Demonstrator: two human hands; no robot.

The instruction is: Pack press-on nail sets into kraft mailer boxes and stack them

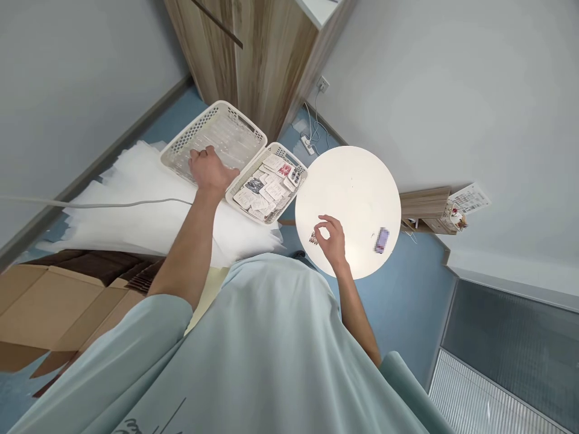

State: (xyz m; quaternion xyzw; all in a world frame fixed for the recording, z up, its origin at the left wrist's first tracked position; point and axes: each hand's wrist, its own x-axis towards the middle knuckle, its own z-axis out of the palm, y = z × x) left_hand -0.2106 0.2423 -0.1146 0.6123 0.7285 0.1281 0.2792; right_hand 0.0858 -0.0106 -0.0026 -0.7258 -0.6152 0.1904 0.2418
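My left hand [210, 170] is over the near side of a white plastic basket [181, 134] that holds clear plastic sleeves [230, 137]. Its thumb is spread away from the bent fingers, and I see nothing held in it. Above the round white table [353, 181], my right hand [332, 240] has thumb and index finger curled together in a ring. A small patterned piece with dark marks [313, 239] shows right by those fingertips; whether they grip it I cannot tell. Between the hands stands a smaller white basket [289, 208] full of printed cards [271, 190].
A blurred purple item [382, 240] lies at the table's right. White sheeting [136, 226] is heaped under the larger basket, with cardboard boxes [54, 298] at left. A wooden cabinet [257, 54] stands behind; a power strip [307, 144] lies on the blue floor.
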